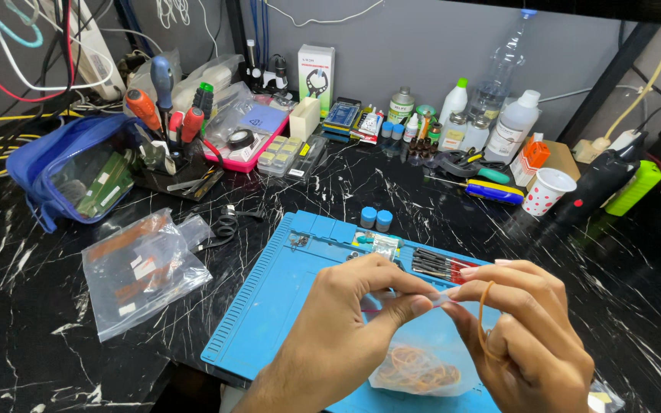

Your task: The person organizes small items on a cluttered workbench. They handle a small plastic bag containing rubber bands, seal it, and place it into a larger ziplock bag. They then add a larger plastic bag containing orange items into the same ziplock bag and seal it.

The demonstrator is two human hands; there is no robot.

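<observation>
Over a blue work mat, my left hand and my right hand meet fingertip to fingertip. Both pinch the top edge of a small clear plastic bag that hangs down onto the mat. Inside the bag lie several orange rubber bands. One orange rubber band is looped across the fingers of my right hand.
Precision screwdrivers lie in the mat's tray. A clear bag of parts lies left on the black marble table. Behind are a blue pouch, a tool holder, bottles, a paper cup and a yellow-blue screwdriver.
</observation>
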